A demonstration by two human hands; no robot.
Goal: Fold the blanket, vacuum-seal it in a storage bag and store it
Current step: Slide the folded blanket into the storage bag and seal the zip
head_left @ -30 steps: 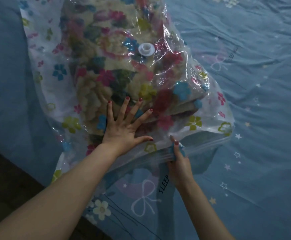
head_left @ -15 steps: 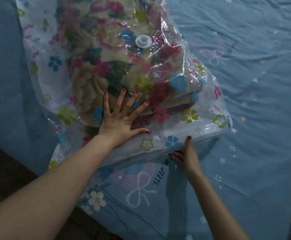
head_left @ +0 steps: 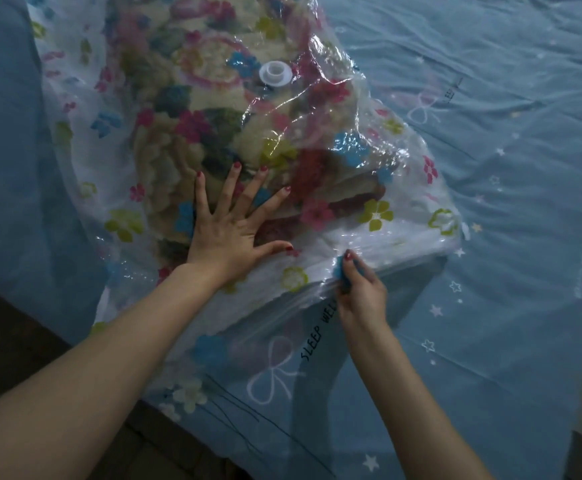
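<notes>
- The blanket (head_left: 192, 133) is folded and already inside the clear bag (head_left: 397, 161) with flowers printed on it. That part looks done.
- The bag lies on the bed (head_left: 490, 98), close to the near left edge, with its open end toward the person.
- The left hand (head_left: 229, 226) lies flat on top of the bag with fingers spread wide. It presses down and grips nothing.
- The right hand (head_left: 359, 289) pinches a small blue clip (head_left: 340, 270) on the zip strip (head_left: 404, 261) at the near end of the bag. The fingers are curled tight around it.
- I think the person is closing the zip now. I cannot tell how much of the strip is shut.
- The white valve (head_left: 274, 73) on top of the bag has nothing joined to it.
- The bag is still big and puffy, so the air has not been sucked out yet, I think.
- Left to do: finish the zip, suck the air out, and put the bag away.
</notes>
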